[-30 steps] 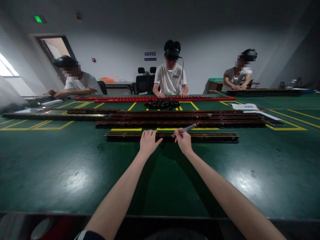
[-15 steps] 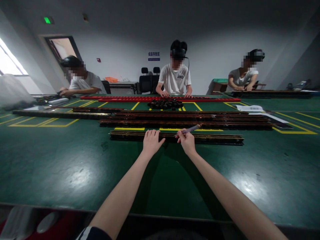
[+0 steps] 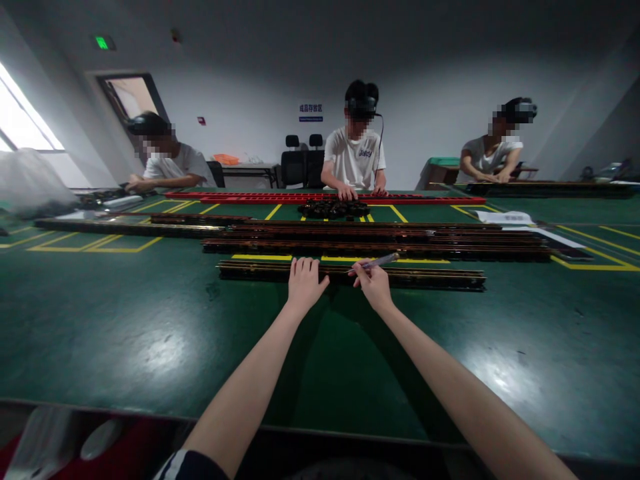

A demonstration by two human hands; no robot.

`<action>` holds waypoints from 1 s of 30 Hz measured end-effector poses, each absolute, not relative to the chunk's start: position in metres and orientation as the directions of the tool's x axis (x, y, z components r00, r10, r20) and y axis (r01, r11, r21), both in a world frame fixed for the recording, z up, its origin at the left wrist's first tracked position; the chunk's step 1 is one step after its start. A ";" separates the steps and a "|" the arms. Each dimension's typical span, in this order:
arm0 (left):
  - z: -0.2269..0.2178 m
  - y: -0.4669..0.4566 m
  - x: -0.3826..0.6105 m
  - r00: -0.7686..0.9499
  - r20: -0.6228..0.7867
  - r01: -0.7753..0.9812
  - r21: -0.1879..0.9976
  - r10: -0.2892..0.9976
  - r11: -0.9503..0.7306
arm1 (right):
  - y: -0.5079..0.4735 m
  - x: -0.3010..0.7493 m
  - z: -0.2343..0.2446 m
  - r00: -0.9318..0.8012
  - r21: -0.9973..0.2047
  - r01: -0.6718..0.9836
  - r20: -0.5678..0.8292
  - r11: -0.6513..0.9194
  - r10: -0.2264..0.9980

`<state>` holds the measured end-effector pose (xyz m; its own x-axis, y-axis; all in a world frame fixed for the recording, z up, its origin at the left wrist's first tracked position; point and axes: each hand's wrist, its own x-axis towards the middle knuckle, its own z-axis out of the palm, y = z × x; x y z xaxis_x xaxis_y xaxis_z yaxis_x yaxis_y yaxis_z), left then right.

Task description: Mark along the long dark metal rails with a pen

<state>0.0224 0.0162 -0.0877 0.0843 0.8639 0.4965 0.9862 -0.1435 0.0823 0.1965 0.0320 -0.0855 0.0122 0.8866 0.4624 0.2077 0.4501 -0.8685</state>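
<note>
A long dark rail strip (image 3: 430, 278) lies across the green table in front of me. My left hand (image 3: 303, 285) rests on it near its middle, fingers laid flat over the top. Just to the right, my right hand (image 3: 373, 283) is closed on a purple pen (image 3: 381, 261), whose tip points left and down at the strip. Both forearms reach out from the near table edge.
More long dark strips (image 3: 380, 239) lie stacked behind the near one. A red strip (image 3: 320, 198) and a pile of small black parts (image 3: 333, 209) sit in front of a person opposite. Two other people work at the far left and far right. Yellow floor-style lines (image 3: 85, 244) mark the table.
My head has turned slightly, so the scene has shifted a little to the right in view. Both hands have kept their places on the strip.
</note>
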 end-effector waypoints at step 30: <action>-0.089 0.017 0.021 0.155 0.477 0.973 0.079 0.865 -0.217 | 0.031 0.197 -0.085 0.032 -0.872 0.197 0.462 0.448 0.886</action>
<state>0.0207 0.0165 -0.0888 0.1545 0.8654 0.4766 0.9729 -0.2172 0.0790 0.1968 0.0306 -0.0847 0.0325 0.8860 0.4624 0.1971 0.4479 -0.8721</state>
